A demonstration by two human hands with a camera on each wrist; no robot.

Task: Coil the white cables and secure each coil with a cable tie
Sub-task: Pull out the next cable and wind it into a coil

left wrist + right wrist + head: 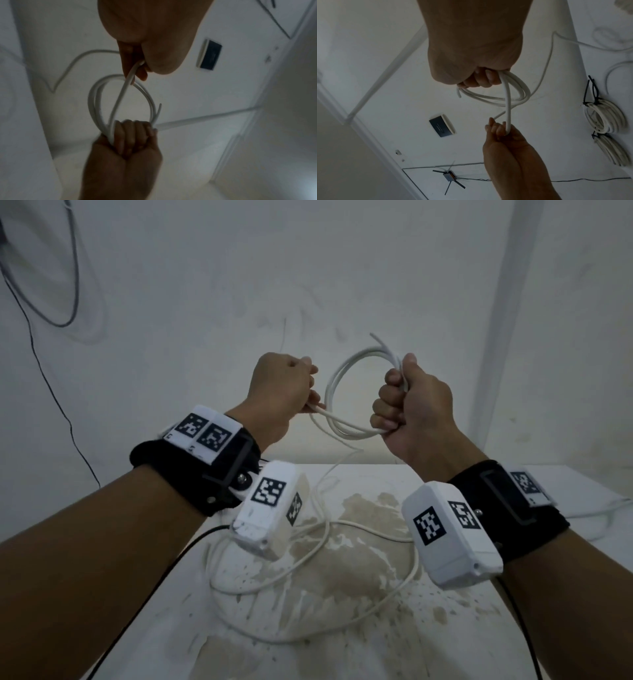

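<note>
I hold a small coil of white cable in the air above the table, between both hands. My right hand grips the coil's bunched loops in a fist; a short cable end sticks up above the thumb. My left hand pinches the single strand leading off the coil. The left wrist view has the right hand fisted round the coil and the left hand pinching the strand. From the right wrist, the right hand, coil and left hand appear the same. The cable's loose length lies looped on the table.
The white table carries brown stains. Another white cable lies at its right edge. Two finished coils bound with black cable ties appear in the right wrist view. A black cord hangs down the left wall.
</note>
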